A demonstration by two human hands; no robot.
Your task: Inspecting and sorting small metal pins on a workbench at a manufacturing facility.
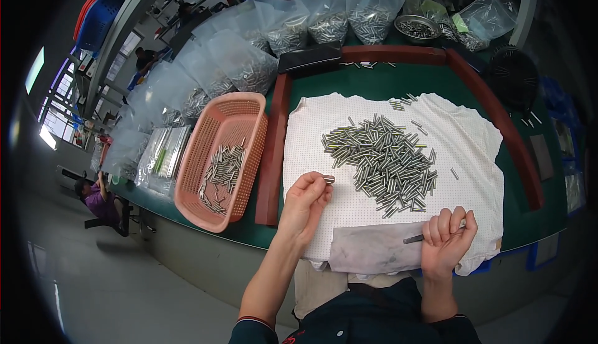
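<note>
A big heap of short metal pins (389, 166) lies on a white dotted cloth (311, 129). At the left side of this heap, my left hand (305, 199) is closed in a pinch, with a short metal pin (328, 179) poking out past the fingertips. I cannot tell whether it is one pin or more. My right hand (445, 238) is wrapped round a thin, flat, dark metal tool (413, 239), whose end points left. Beneath that tool, a greyish stained cloth (367, 250) is spread along the near edge.
A pink plastic basket (187, 185) with pins inside stands left. Reddish-brown bars (272, 157) frame the work area on the green table (398, 81). Bags of pins (370, 23) line the back and left, beside a metal bowl (417, 28). Another person (103, 201) sits far left.
</note>
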